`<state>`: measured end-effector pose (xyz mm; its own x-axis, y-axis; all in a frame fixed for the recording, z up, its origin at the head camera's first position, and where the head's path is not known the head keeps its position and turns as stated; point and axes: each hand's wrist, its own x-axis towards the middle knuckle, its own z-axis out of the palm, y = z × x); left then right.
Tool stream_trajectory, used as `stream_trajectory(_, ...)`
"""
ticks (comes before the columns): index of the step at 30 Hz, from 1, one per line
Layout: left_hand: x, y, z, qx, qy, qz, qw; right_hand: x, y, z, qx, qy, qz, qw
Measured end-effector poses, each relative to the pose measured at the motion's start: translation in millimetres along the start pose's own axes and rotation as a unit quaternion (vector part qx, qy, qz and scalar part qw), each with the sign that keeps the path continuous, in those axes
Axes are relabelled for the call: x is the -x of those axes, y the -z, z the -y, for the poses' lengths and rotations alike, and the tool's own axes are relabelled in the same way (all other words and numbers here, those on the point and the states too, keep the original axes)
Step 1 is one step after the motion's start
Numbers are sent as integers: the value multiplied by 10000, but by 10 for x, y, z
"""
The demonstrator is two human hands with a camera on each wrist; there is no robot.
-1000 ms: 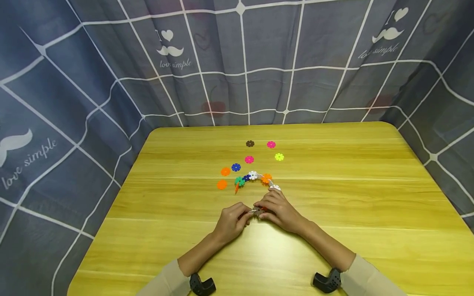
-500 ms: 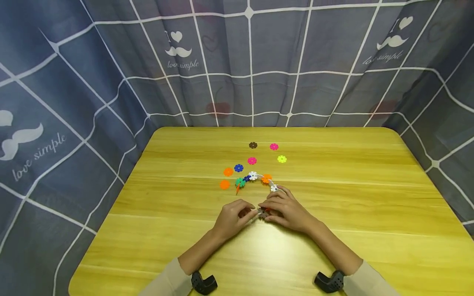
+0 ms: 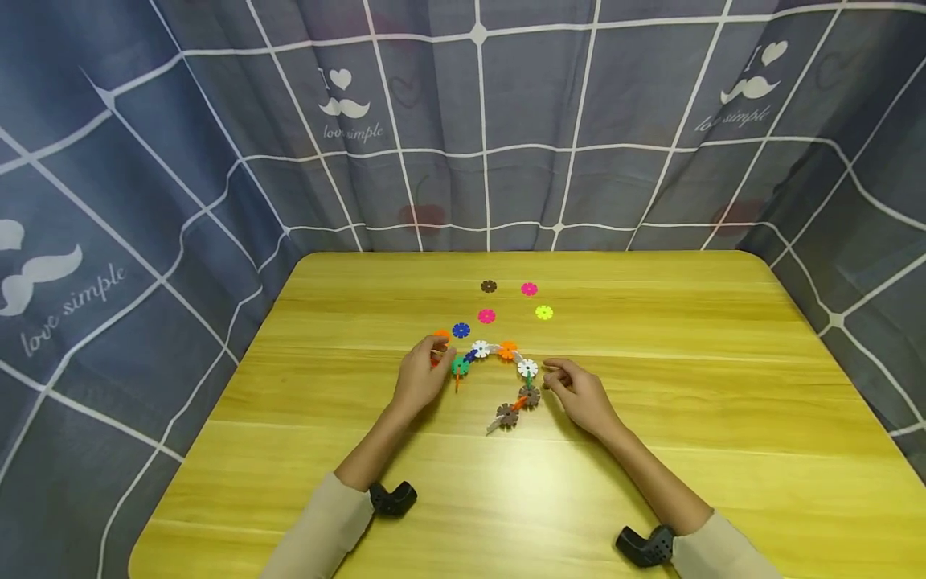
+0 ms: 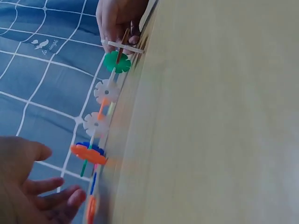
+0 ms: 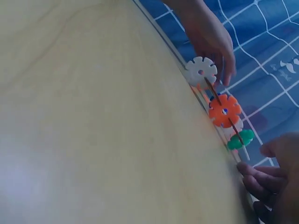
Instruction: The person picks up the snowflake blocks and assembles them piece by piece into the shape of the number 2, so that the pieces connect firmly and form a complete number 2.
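Observation:
A curved chain of interlocked snowflake discs lies on the table, with white, orange, green, blue and brown-grey pieces, some flat and some on edge. Left of the chain's green disc, my left hand reaches over two loose orange discs, partly covering them. In the left wrist view its thumb and fingers are spread, with nothing between them. My right hand is just right of the chain, fingers loosely bent and holding nothing. The right wrist view shows an upright orange disc and a white disc beyond that hand.
Loose discs lie behind the chain: blue, pink, brown, another pink one and yellow-green. A grey-blue checked curtain hangs around the wooden table.
Both hands have let go of the chain's brown-grey end, which now lies on the table. My left hand has moved forward and left to the orange discs; my right has shifted slightly right.

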<state>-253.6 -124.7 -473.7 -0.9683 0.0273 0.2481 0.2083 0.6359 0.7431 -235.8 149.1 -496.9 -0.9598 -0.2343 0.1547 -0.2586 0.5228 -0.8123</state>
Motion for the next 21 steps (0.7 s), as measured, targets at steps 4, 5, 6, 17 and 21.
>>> stream_trajectory(4,-31,-46,-13,29,296,809,9963,-20,-20,58,-160,-386,251,9988)
stream_trajectory(5,-27,-58,-22,30,291,926,9953,-20,-20,69,-131,-428,297,9986)
stream_trajectory(6,-24,-72,-26,16,283,1003,9946,-19,-19,77,-114,-487,352,9981)
stream_trajectory(17,-83,50,25,1452,654,1521,9755,-14,14,106,-1754,-848,758,9779)
stream_trajectory(21,-160,214,3,1829,960,1836,9611,-15,-19,144,-2976,-648,647,9503)
